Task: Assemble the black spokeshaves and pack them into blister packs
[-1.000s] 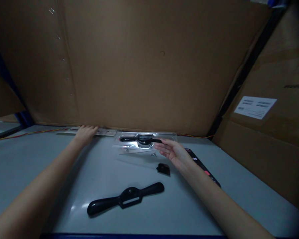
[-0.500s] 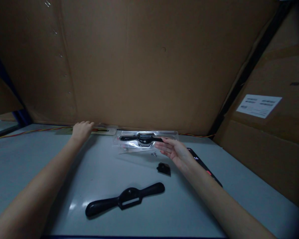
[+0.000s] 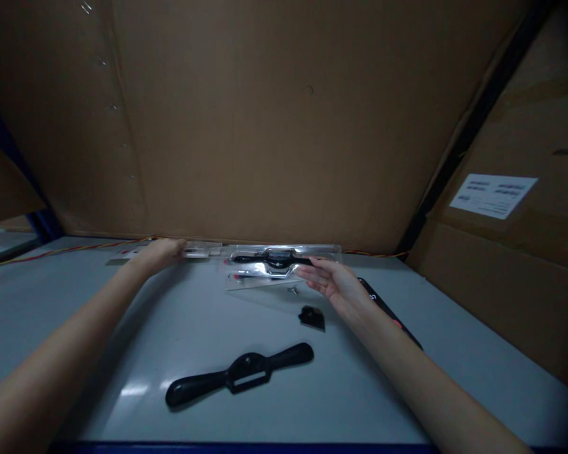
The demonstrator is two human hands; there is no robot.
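The right hand [image 3: 331, 280] pinched the far black tool [image 3: 280, 260]. The left hand [image 3: 163, 253] was at a packet [image 3: 204, 250]; I couldn't tell if it pinched.

Smooth pale-grey worktop [image 3: 360, 391] with a blue front edge [image 3: 241, 448]. On it lie a black two-handled tool with a slotted centre [image 3: 247, 364], a small black angular plate [image 3: 311, 318], tiny silver metal pieces [image 3: 292, 291], a black phone [image 3: 390, 313], clear moulded plastic packaging [image 3: 265, 272] and a red-and-yellow cable [image 3: 71, 250].

Cardboard walls [image 3: 246, 139] around a workbench [image 3: 350, 391] suggest a workshop.
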